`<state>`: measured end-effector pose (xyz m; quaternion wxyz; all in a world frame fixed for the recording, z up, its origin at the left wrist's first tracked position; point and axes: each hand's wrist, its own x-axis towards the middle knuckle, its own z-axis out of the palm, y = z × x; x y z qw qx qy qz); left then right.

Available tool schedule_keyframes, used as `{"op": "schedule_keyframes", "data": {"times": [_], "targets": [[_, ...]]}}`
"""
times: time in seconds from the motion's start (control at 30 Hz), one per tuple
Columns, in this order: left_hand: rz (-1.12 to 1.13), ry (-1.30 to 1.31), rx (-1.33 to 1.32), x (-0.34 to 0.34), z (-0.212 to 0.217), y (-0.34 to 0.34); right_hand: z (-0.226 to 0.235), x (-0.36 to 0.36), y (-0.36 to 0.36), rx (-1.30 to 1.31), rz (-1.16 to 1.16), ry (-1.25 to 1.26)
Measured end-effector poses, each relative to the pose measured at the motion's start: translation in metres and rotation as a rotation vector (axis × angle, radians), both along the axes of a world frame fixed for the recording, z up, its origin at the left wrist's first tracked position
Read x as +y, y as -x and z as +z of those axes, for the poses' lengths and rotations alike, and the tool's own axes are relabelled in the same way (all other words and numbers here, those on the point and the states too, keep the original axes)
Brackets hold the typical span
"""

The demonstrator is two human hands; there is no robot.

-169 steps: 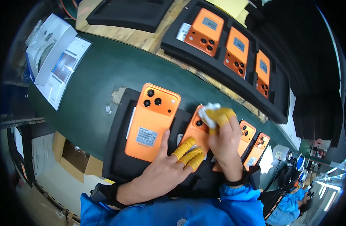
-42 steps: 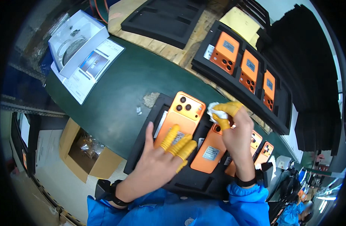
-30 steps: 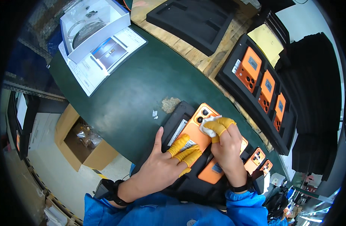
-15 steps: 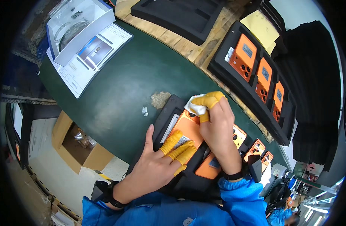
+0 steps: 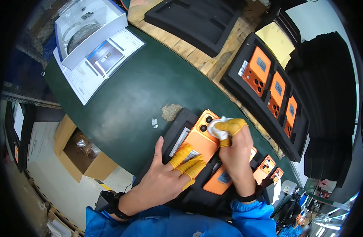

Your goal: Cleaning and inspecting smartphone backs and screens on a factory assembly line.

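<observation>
An orange phone, camera bump facing up, lies in a black foam tray in front of me. My left hand rests on its lower part, yellow-covered fingers spread over a white label. In my right hand, also with yellow finger covers, a crumpled white cloth is pinched against the right side of the camera bump. Two of its lenses show; the cloth hides the rest. A second orange phone sits beside it in the tray, partly under my right forearm.
More orange phones lie to the right. Across the table, another black foam tray holds three phones, near a yellow sheet. An unfilled foam tray is at the back. A white box stands on papers at far left, above a cardboard carton.
My right hand has slid the cloth rightward and nearer over the camera bump, uncovering its left lenses. My left hand stays on the phone. The whole view has shifted slightly.
</observation>
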<state>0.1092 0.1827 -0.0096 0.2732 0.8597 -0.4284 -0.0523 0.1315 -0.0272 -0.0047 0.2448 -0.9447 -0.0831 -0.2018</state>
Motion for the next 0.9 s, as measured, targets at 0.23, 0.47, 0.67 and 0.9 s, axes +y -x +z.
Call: {"op": "schedule_keyframes", "data": {"times": [0.23, 0.47, 0.67, 0.9], "targets": [[-0.014, -0.023, 0.013, 0.005, 0.000, 0.000, 0.004, 0.007, -0.015, 0.004, -0.047, 0.018], [0.004, -0.049, -0.015, 0.006, 0.003, 0.001, -0.003, 0.005, -0.030, -0.051, -0.032, 0.143], [0.001, -0.025, 0.012, 0.003, 0.001, 0.000, 0.023, -0.016, -0.004, 0.063, -0.111, -0.142], [0.001, 0.008, 0.014, 0.002, 0.004, 0.000, 0.006, 0.009, -0.005, 0.006, -0.050, 0.029]]}}
